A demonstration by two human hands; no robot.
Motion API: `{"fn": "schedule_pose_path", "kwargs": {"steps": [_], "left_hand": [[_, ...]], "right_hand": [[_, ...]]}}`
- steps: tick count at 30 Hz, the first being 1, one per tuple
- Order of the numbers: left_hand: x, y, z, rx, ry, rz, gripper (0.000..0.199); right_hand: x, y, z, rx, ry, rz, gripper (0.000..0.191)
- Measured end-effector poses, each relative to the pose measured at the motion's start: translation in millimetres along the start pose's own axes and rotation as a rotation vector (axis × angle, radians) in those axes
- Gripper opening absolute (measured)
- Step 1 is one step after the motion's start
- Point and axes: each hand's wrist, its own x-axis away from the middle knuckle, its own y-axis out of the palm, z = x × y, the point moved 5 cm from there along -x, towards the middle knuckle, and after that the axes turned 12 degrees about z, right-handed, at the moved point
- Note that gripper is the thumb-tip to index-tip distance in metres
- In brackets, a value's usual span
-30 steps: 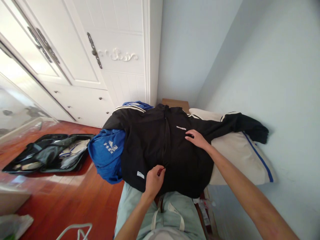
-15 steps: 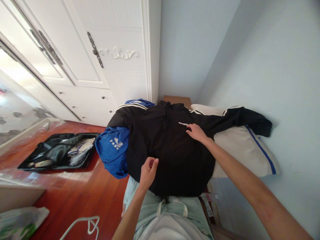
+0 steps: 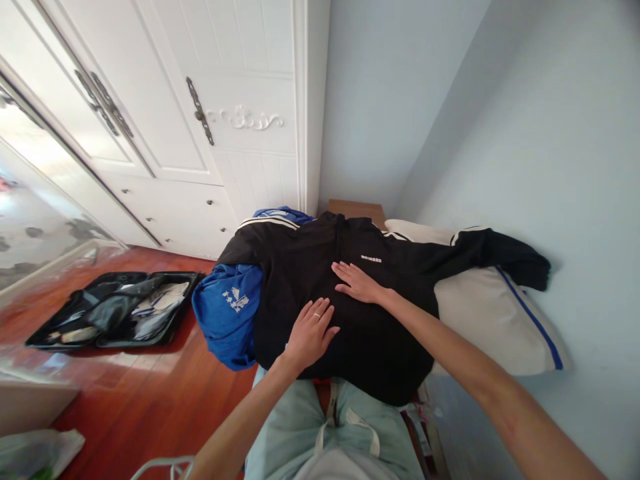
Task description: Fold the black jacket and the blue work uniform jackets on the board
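A black jacket (image 3: pixel 300 267) with white shoulder stripes and a small white chest logo lies spread front-up across a pile on a narrow surface before me. My left hand (image 3: pixel 310 328) rests flat on its lower front, fingers apart, a ring on one finger. My right hand (image 3: pixel 356 282) lies flat on the chest just below the logo, palm down. One sleeve (image 3: pixel 500 253) stretches right over a cream pillow (image 3: pixel 490 313) with a blue stripe. A blue garment (image 3: pixel 227 307) with a white emblem sticks out from under the jacket's left side.
White wardrobe doors (image 3: pixel 165 107) with dark handles stand at the left. An open black suitcase (image 3: pixel 115 317) with clothes lies on the red wood floor (image 3: pixel 150 407). A pale blue wall (image 3: pixel 550 133) runs close along the right. A plastic bag (image 3: pixel 35 453) sits bottom left.
My left hand let go of the jacket's lower edge and moved up to lie flat on the front. My right hand slid left from the logo toward the middle of the chest.
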Motion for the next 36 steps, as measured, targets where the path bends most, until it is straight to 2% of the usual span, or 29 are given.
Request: {"fn": "schedule_pose_path", "kwargs": {"steps": [3, 5, 7, 9, 12, 16, 18, 20, 23, 25, 27, 29, 31, 33, 34, 36], "left_hand": [[-25, -14.6, -5, 0.045, -0.027, 0.012, 0.037], [-47, -17.3, -11, 0.032, -0.026, 0.032, 0.039], [-65, -10.2, -18, 0.008, -0.006, 0.012, 0.045], [-74, 5.1, -26, 0.003, 0.028, -0.076, 0.052], [-70, 25.6, -35, 0.014, 0.059, -0.194, 0.055], [-55, 29.6, -39, 0.018, 0.041, -0.169, 0.056], [-51, 28.1, -38, 0.034, 0.022, -0.165, 0.056], [-52, 26.2, -40, 0.084, 0.006, -0.187, 0.058], [-68, 20.1, -51, 0.211, -0.007, -0.27, 0.059], [-90, 7.8, -72, 0.219, -0.044, -0.27, 0.054], [-119, -13.2, -105, 0.108, -0.096, -0.176, 0.048], [-147, -37.5, -147, -0.043, -0.131, -0.079, 0.043], [-166, -58.1, -198, -0.219, -0.196, -0.06, 0.043], [-172, -72.2, -250, -0.35, -0.297, -0.128, 0.051], [-171, -75.6, -274, -0.36, -0.341, -0.203, 0.055], [-166, -79.3, -310, -0.289, -0.362, -0.331, 0.059]], "right_hand": [[-14, -12, 13, 0.013, 0.016, 0.104, 0.074], [-31, -21, 25, 0.061, 0.093, 0.179, 0.073], [-50, -20, 36, 0.099, 0.187, 0.173, 0.073], [-66, -11, 41, 0.122, 0.231, 0.11, 0.073], [-77, 6, 38, 0.152, 0.218, 0.085, 0.072], [-77, 13, 36, 0.148, 0.207, 0.1, 0.072], [-77, 7, 40, 0.135, 0.191, 0.087, 0.074], [-79, -4, 50, 0.15, 0.184, 0.128, 0.074], [-77, -19, 79, 0.197, 0.301, 0.211, 0.073], [-74, -18, 99, 0.165, 0.4, 0.171, 0.072], [-71, -15, 114, 0.092, 0.422, 0.125, 0.068], [-70, -22, 124, 0.052, 0.393, 0.187, 0.061], [-66, -43, 138, 0.094, 0.4, 0.322, 0.052], [-55, -72, 160, 0.197, 0.483, 0.393, 0.044], [-47, -86, 174, 0.252, 0.554, 0.375, 0.04], [-22, -110, 206, 0.328, 0.729, 0.224, 0.034]]}}
